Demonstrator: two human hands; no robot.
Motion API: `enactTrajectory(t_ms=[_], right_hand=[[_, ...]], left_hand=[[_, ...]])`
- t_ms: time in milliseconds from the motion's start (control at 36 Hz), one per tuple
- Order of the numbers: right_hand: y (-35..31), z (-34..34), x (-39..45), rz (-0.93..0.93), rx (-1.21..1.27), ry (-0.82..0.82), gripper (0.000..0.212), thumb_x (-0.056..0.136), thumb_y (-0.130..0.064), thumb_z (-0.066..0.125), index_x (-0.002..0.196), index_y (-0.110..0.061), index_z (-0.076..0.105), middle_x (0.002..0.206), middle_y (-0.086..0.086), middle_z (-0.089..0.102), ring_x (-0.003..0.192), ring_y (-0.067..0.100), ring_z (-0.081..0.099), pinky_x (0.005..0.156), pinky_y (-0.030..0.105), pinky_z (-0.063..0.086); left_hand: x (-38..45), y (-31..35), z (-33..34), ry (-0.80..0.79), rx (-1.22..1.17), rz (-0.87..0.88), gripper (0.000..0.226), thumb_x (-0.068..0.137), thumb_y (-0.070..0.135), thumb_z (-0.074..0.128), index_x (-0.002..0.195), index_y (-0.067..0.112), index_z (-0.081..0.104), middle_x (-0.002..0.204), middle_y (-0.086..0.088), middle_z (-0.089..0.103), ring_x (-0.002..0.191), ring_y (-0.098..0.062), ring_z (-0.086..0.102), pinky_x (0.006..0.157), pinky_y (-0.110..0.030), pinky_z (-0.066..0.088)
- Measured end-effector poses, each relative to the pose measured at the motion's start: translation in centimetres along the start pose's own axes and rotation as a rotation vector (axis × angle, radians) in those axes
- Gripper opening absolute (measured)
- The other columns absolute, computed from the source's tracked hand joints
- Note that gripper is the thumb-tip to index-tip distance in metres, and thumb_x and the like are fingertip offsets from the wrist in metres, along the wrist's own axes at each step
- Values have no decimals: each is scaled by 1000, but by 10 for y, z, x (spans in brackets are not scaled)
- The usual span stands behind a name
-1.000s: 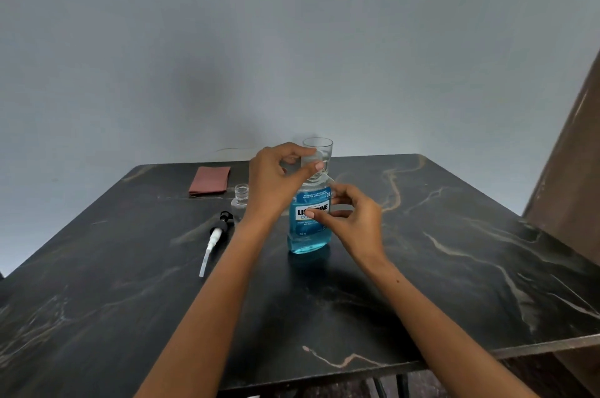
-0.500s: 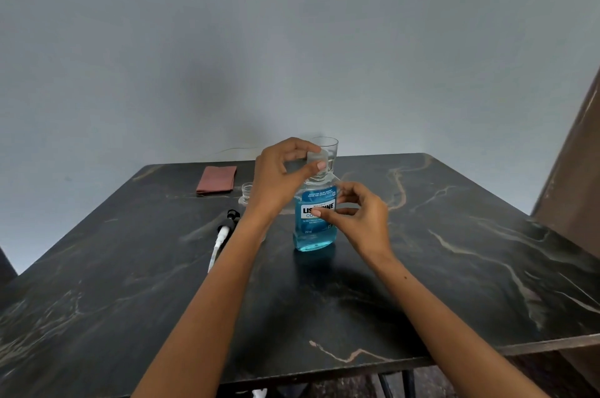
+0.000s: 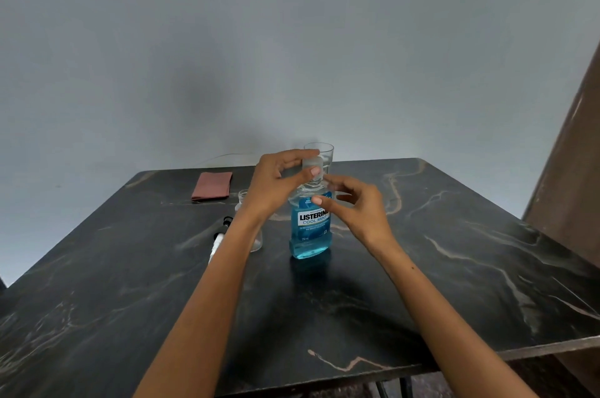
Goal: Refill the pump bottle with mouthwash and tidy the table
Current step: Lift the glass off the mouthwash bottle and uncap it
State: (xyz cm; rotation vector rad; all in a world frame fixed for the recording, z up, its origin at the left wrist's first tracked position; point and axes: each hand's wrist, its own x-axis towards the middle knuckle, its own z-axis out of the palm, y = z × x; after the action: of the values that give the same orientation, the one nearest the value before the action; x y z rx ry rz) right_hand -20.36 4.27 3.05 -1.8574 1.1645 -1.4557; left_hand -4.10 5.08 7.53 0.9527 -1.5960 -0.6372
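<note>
- Table [image 3: 454,284]: dark marbled top with pale veins, set against a plain grey wall [image 3: 227,40]. A brown panel [image 3: 578,154] stands at the far right edge.
- Folded cloth [image 3: 212,186]: reddish-brown, lying flat near the back left of the table, well apart from the other items.
- Pump head [image 3: 220,237]: black collar with a white dip tube, lying on its side on the table, just left of the person's left forearm and partly hidden by it.
- Pump bottle [image 3: 244,198]: clear, uncapped, standing upright; only its open neck and a lower corner show around the left forearm. Fill level cannot be told.
- Left hand [image 3: 276,183]: raised over the mouthwash bottle's top, thumb and fingers curled round the clear cap [image 3: 313,170], thumb tip pressed to its front. It grips the cap.
- Mouthwash bottle [image 3: 311,229]: upright near the table's centre, holding blue liquid up to about the shoulder, label facing the person.
- Drinking glass [image 3: 323,157]: clear, upright, directly behind the bottle's cap; contents cannot be told.
- Right hand [image 3: 357,209]: at the bottle's right shoulder, fingers loosely spread and curved, thumb tip near the upper label. Whether it actually touches the bottle cannot be told; it is not clenched on anything.
</note>
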Motion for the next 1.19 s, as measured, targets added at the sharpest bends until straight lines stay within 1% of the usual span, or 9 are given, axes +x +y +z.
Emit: enactTrajectory(t_ms=[167, 333, 528, 611, 778, 972, 1056, 1139, 1194], right_hand=[[0, 2, -1, -1, 3, 56, 47, 67, -31, 82, 110, -15, 69, 107, -1, 71, 96, 9, 65, 86, 26, 54], [2, 4, -4, -10, -15, 99, 42, 66, -31, 83, 104, -19, 70, 95, -12, 68, 89, 2, 64, 78, 15, 51], [2, 6, -7, -20, -1, 120, 45, 68, -29, 82, 109, -18, 69, 100, -10, 69, 92, 2, 64, 80, 16, 51], [2, 6, -6, -16, 16, 114, 45, 69, -27, 82, 111, -18, 69, 102, -9, 69, 92, 2, 63, 80, 14, 51], [2, 4, -6, 13, 43, 91, 44, 70, -25, 81, 111, -21, 68, 107, -6, 69, 95, 4, 63, 80, 15, 52], [3, 2, -7, 13, 66, 72, 45, 70, -22, 81, 113, -17, 68, 109, -2, 70, 97, 9, 65, 86, 25, 54], [4, 2, -7, 8, 49, 68, 44, 71, -21, 81, 113, -18, 68, 110, -2, 70, 99, 11, 65, 87, 29, 55], [4, 2, -7, 13, 38, 65, 45, 71, -22, 81, 114, -20, 68, 112, -3, 69, 100, 10, 64, 88, 29, 55], [4, 2, -7, 12, 27, 64, 46, 71, -24, 81, 115, -21, 67, 113, -4, 69, 100, 8, 64, 88, 29, 55]], left_hand=[[-2, 0, 10, 226, 18, 19, 26, 70, 21, 83, 95, 22, 74, 96, 6, 74, 88, 2, 69, 75, -14, 54], [-6, 5, 19, 431, 41, 2, 30, 59, 33, 89, 83, 25, 72, 79, 10, 72, 73, -4, 68, 61, -17, 55], [-5, 10, 19, 182, 94, -26, 37, 81, 32, 73, 116, 20, 67, 108, 9, 68, 89, 16, 57, 69, -1, 42], [-10, 8, 11, 101, 20, -59, 35, 88, 25, 66, 123, 23, 63, 118, 2, 68, 101, 1, 63, 85, -12, 50], [-19, 3, 0, 307, 40, -32, 33, 79, 23, 76, 112, 22, 70, 101, 7, 73, 96, -1, 68, 91, -32, 55], [-9, 8, 4, 98, 43, -32, 39, 82, 18, 73, 120, 24, 65, 115, 3, 70, 110, -6, 63, 100, -39, 50], [-5, 11, 8, 242, 51, 25, 28, 77, 22, 78, 104, 27, 71, 102, 10, 72, 103, -5, 66, 90, -34, 55], [-4, 15, 8, 428, 31, 72, 28, 75, 28, 79, 103, 27, 73, 100, 13, 72, 98, -3, 66, 75, -11, 51], [-7, 20, 8, 525, -17, 65, 29, 74, 29, 80, 102, 25, 73, 100, 11, 73, 96, -5, 67, 74, -15, 52]])
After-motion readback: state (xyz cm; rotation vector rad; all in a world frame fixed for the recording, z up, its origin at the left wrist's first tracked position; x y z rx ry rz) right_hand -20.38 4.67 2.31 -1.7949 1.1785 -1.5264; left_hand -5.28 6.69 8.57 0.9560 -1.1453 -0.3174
